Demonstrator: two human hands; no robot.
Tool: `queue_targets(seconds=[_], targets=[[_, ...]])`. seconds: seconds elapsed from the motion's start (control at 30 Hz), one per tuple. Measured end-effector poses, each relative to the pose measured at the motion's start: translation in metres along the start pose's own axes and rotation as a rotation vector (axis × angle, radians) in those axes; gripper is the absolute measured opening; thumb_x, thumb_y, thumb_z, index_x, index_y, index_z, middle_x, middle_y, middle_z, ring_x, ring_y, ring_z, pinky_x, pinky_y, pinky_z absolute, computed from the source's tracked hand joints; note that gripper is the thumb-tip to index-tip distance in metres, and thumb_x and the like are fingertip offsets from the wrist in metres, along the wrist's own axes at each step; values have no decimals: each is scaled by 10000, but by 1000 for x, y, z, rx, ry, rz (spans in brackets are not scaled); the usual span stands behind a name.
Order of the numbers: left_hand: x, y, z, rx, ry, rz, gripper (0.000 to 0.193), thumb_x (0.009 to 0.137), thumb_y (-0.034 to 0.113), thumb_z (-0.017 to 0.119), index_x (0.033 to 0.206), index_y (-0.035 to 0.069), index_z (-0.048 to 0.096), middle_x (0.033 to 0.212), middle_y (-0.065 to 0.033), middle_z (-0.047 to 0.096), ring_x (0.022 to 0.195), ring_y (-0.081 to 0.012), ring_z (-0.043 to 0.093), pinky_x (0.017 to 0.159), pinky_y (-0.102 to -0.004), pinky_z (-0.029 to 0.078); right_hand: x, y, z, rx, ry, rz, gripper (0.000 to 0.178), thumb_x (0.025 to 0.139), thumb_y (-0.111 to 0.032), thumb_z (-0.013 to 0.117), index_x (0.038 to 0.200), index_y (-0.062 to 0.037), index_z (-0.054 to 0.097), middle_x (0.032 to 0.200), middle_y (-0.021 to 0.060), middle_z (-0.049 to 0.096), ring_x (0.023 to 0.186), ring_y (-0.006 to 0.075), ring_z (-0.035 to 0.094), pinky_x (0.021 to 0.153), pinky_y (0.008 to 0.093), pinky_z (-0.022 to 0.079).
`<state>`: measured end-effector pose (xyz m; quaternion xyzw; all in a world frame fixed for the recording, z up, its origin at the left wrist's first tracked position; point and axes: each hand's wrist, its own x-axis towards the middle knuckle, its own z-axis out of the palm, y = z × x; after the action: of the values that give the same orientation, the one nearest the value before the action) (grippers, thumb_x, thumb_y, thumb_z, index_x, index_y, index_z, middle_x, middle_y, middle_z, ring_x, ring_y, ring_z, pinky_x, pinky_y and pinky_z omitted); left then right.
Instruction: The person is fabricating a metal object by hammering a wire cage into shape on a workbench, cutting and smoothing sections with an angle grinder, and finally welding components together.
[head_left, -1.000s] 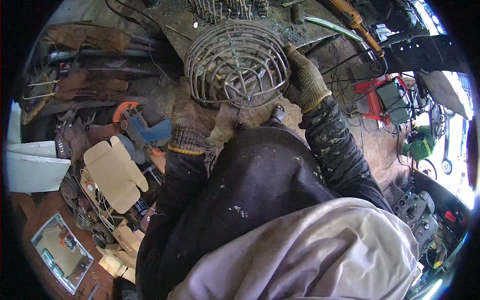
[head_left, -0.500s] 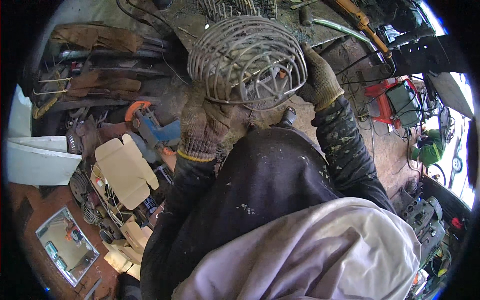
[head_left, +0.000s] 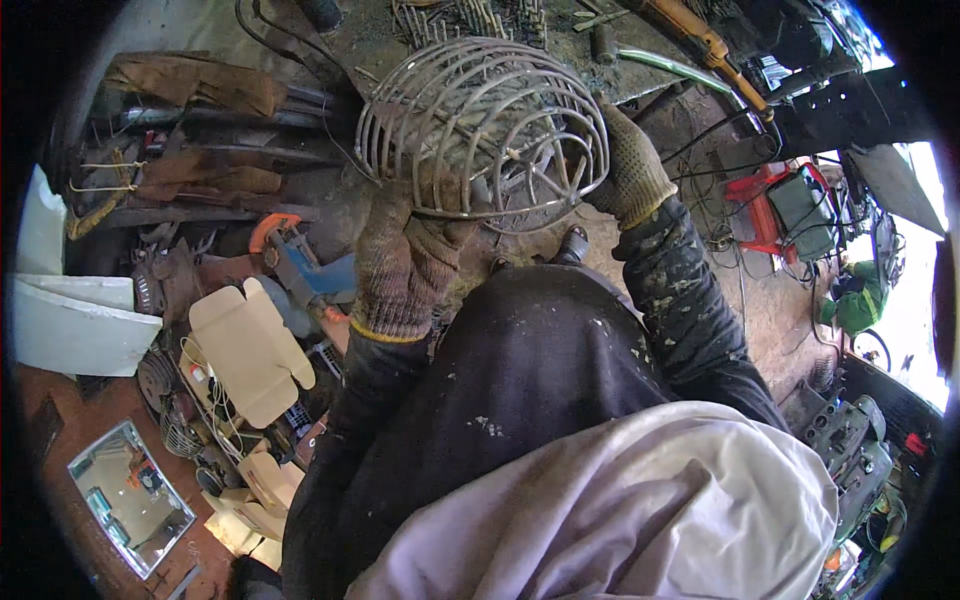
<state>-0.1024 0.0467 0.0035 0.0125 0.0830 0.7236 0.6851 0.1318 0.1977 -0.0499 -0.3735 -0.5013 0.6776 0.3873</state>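
A domed cage of bent grey metal rods (head_left: 490, 130) is held up in front of me, beyond my knees. Curved bars run around it, and a ringed end with crossing spokes faces right and toward me. My left hand (head_left: 405, 265), in a brown-grey knit glove with a yellow cuff, grips the lower left rim; some fingertips are hidden behind the bars. On the right side of the cage, my right hand (head_left: 635, 165) is closed in a dotted knit glove, its fingers partly behind the rods.
Metal rods (head_left: 480, 18), a hammer (head_left: 603, 45) and an orange-handled tool (head_left: 700, 40) lie on the worktable (head_left: 560, 62) ahead. At left are a blue-and-orange power tool (head_left: 310, 262), cardboard (head_left: 250, 350) and a framed mirror (head_left: 132, 498). Cables surround a red-framed machine (head_left: 785, 205) at right.
The cage has shifted slightly left and turned, so its spoked end shows at a different angle. Both hands keep hold of it and have moved slightly with it.
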Motion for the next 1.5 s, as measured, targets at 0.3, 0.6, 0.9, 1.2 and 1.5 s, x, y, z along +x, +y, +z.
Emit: queue_targets(seconds=[0.3, 0.6, 0.9, 1.2, 1.5], targets=[[2, 14, -32, 106, -33, -71, 363, 1032, 199, 474, 1349, 25, 509, 1360, -161, 570, 1241, -289, 571, 1052, -469, 489, -9, -23, 15, 374, 64, 65, 358, 1052, -278, 426, 1218, -11, 597, 1070, 132, 695, 936, 238, 688, 836, 382, 593], [23, 35, -65, -14, -53, -78, 356, 1029, 202, 447, 1316, 7, 526, 1322, -175, 592, 1185, -291, 605, 1005, -482, 511, -13, -35, 25, 996, -112, 219, 305, 1037, -152, 443, 1231, 62, 542, 1162, 173, 650, 1048, 243, 647, 913, 335, 552], [21, 27, -76, 27, -37, -94, 349, 1031, 199, 453, 1297, -12, 533, 1267, -194, 615, 1148, -273, 629, 931, -444, 566, -14, -9, 9, 887, -141, 184, 297, 1043, -142, 413, 1213, 59, 551, 1132, 189, 658, 997, 280, 666, 902, 377, 568], [11, 21, -96, -17, 242, -110, 366, 1014, 278, 509, 1273, 25, 561, 1231, -165, 636, 1018, -292, 667, 829, -424, 597, -13, -7, 12, 938, -88, 313, 292, 1041, -170, 431, 1192, 36, 571, 1130, 164, 664, 986, 259, 671, 886, 371, 569], [3, 5, -44, 162, 236, 21, 341, 962, 142, 613, 1275, 23, 547, 1248, -182, 612, 1120, -330, 622, 914, -480, 582, -21, -3, 4, 223, -25, 96, 363, 915, 10, 564, 1276, 48, 541, 1158, 108, 667, 1041, 150, 635, 905, 270, 517]])
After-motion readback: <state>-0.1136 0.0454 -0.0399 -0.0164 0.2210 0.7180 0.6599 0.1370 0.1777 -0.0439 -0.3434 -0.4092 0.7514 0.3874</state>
